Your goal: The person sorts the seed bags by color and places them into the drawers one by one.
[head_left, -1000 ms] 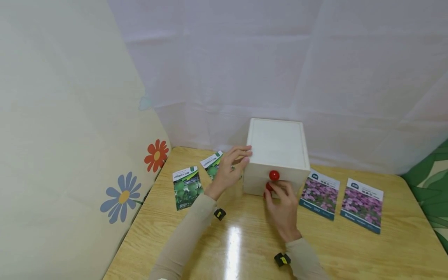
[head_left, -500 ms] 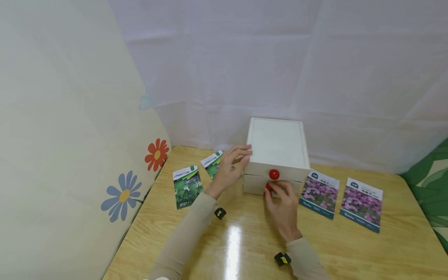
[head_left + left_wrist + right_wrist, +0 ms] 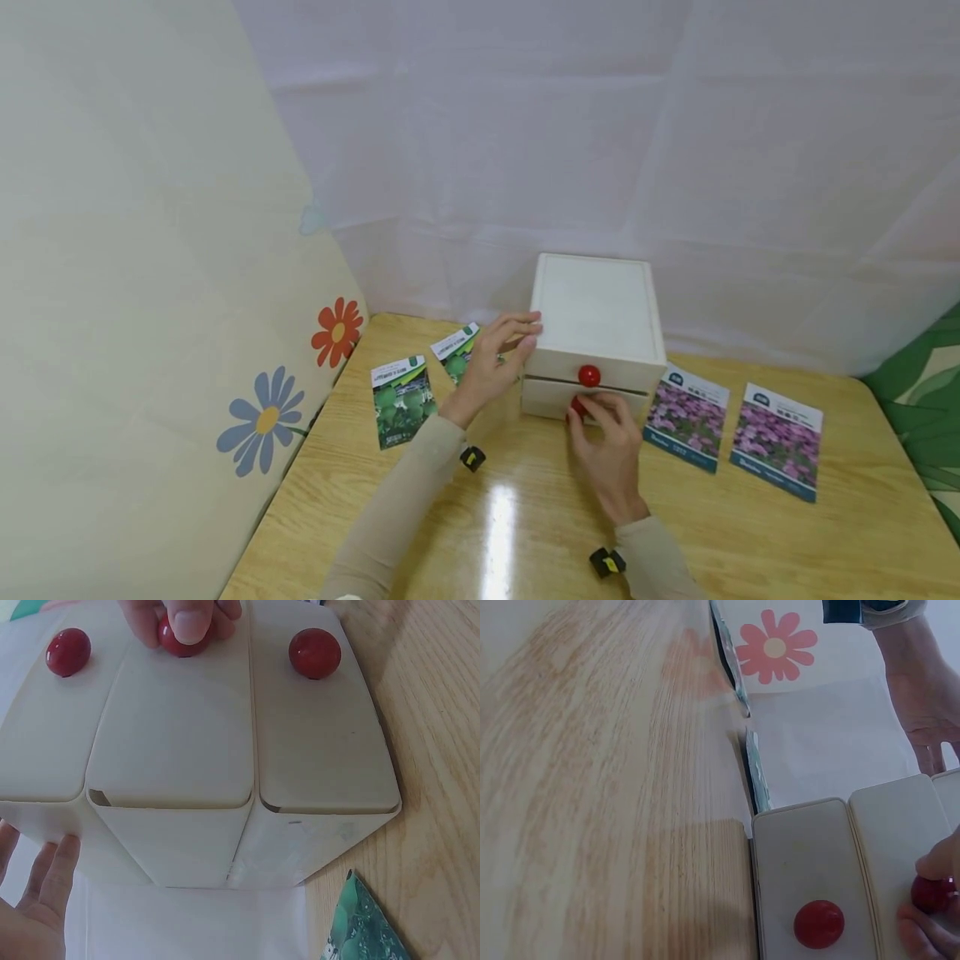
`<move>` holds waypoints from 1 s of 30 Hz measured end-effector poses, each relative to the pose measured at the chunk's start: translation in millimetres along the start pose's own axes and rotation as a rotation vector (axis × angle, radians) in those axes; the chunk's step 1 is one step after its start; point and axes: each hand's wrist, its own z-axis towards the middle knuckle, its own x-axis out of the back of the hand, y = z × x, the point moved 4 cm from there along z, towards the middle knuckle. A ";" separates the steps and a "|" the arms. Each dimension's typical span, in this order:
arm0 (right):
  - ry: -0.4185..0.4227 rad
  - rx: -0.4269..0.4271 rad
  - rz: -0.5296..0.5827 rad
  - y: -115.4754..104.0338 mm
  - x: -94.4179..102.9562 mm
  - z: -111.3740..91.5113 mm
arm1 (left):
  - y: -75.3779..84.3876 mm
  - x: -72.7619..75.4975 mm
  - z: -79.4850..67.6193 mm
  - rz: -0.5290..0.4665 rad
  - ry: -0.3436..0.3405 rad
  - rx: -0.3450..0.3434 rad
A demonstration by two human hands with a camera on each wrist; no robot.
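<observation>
A white drawer box (image 3: 596, 308) stands against the back cloth, its drawers fronted by round red knobs. My right hand (image 3: 609, 454) pinches the middle drawer's knob (image 3: 182, 649) between thumb and fingers. Above it is the top knob (image 3: 588, 376), untouched; the bottom knob (image 3: 315, 654) shows in the left wrist view. A narrow dark gap runs along the top of the middle drawer front. With fingers extended, my left hand (image 3: 487, 364) rests on the box's left side near the upper edge. The inside of the drawers is hidden.
Two green seed packets (image 3: 402, 404) lie left of the box, one partly behind my left hand. On the right lie two packets with purple flowers (image 3: 777, 437). A wooden table (image 3: 540, 517) carries everything; white cloth (image 3: 480, 150) hangs behind.
A dark gap between the top and middle drawer fronts has appeared and widened slightly as my right hand holds the knob. My left hand stays in place on the box.
</observation>
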 end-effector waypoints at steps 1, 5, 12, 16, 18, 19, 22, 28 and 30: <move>0.002 0.000 0.002 -0.2 0.3 -0.3 | 0.2 -0.2 0.1 -0.001 -0.001 0.000; -0.013 -0.011 -0.009 -1.3 1.2 -2.2 | -0.1 -0.5 0.0 0.000 -0.001 0.007; -0.024 -0.028 -0.014 -2.3 3.3 -6.6 | -0.4 -0.9 -0.1 -0.003 0.003 0.001; -0.015 -0.018 -0.004 -3.8 4.5 -8.4 | -0.5 -1.1 -0.3 -0.010 0.008 0.000; -0.008 -0.015 0.000 -4.4 5.3 -8.9 | 0.0 -1.2 -0.3 -0.013 0.008 0.002; -0.005 -0.013 0.000 -4.8 5.8 -9.2 | 0.3 -1.3 -0.3 -0.013 0.008 0.003; 0.003 -0.007 0.000 -5.8 6.9 -10.5 | 0.3 -1.7 -0.4 -0.010 0.007 0.005; -0.005 -0.018 -0.013 -8.8 8.3 -14.1 | 0.2 -1.4 0.3 -0.003 0.010 0.005; -0.011 -0.024 -0.020 -10.2 8.9 -15.3 | 0.4 -1.1 0.5 -0.001 0.011 0.010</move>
